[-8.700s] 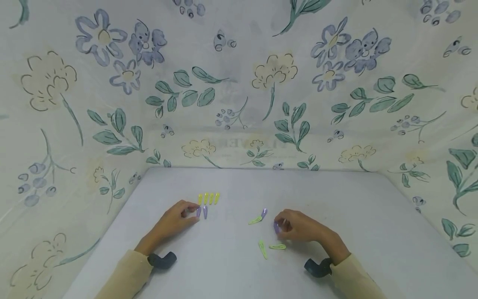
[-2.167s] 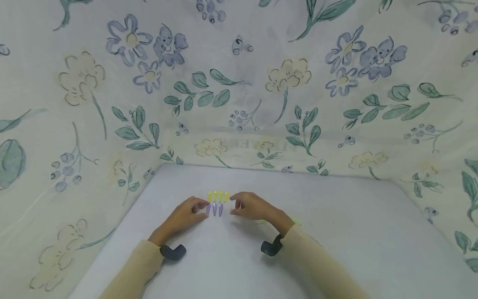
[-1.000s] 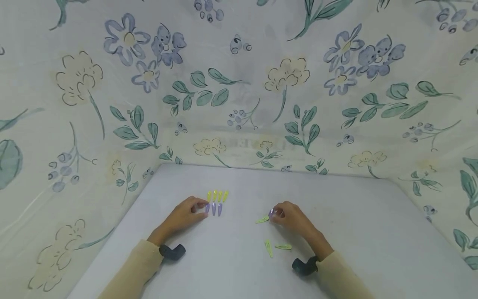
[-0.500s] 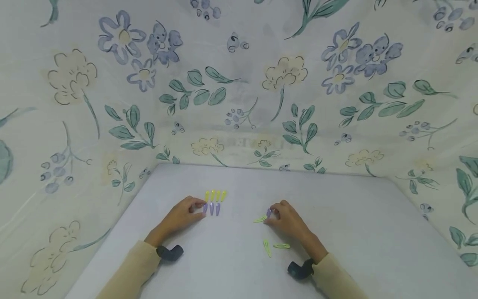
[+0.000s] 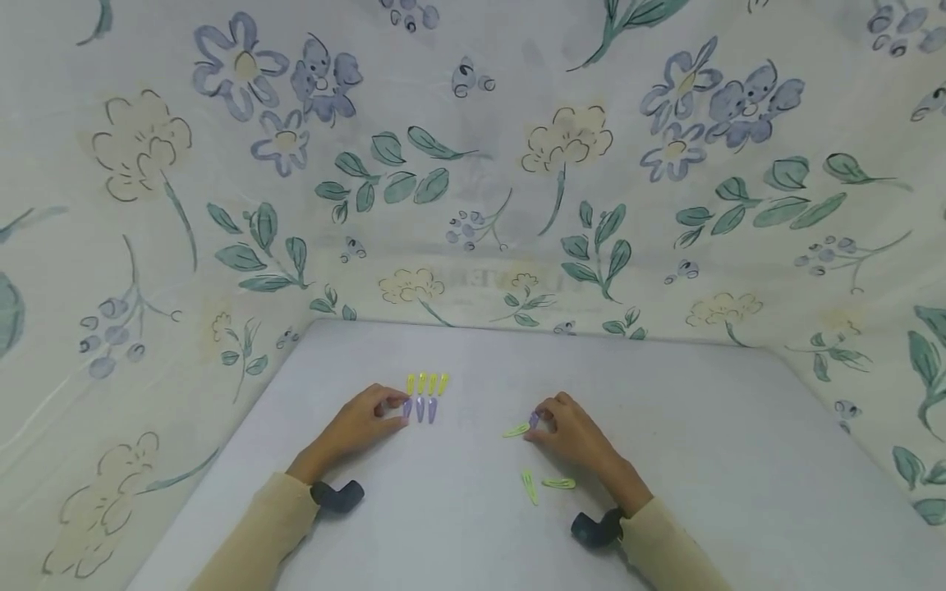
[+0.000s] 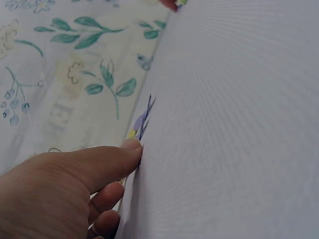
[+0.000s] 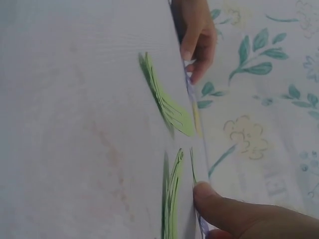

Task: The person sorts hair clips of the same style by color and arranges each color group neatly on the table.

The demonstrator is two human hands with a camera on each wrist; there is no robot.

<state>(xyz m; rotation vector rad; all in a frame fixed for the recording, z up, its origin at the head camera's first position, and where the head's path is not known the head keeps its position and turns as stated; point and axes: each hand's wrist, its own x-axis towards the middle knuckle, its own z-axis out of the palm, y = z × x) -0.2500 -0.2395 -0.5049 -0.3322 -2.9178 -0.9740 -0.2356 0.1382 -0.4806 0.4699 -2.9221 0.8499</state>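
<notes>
My left hand point(image 5: 362, 420) holds thumb and forefinger at the two ends of the leftmost purple snap hair clip point(image 5: 407, 408). Two more purple clips point(image 5: 420, 410) stand beside it in a row. Just above them is a row of several yellow hair clips point(image 5: 422, 383). Farther right, my right hand point(image 5: 575, 433) pinches another purple hair clip point(image 5: 534, 419), partly hidden by the fingers. Close by its tip lies a light green clip point(image 5: 516, 430). In the right wrist view the thumb point(image 7: 212, 199) covers part of the held clip.
Two light green clips, one slanted point(image 5: 529, 487) and one lying crosswise point(image 5: 558, 483), are nearer the front, left of the right forearm. The white table point(image 5: 458, 525) meets a floral cloth wall point(image 5: 473, 205) at the back and sides.
A third purple clip joined the row, set down by my right hand. That hand then moved back right to the purple clip beside the green one. The left hand stays at the row.
</notes>
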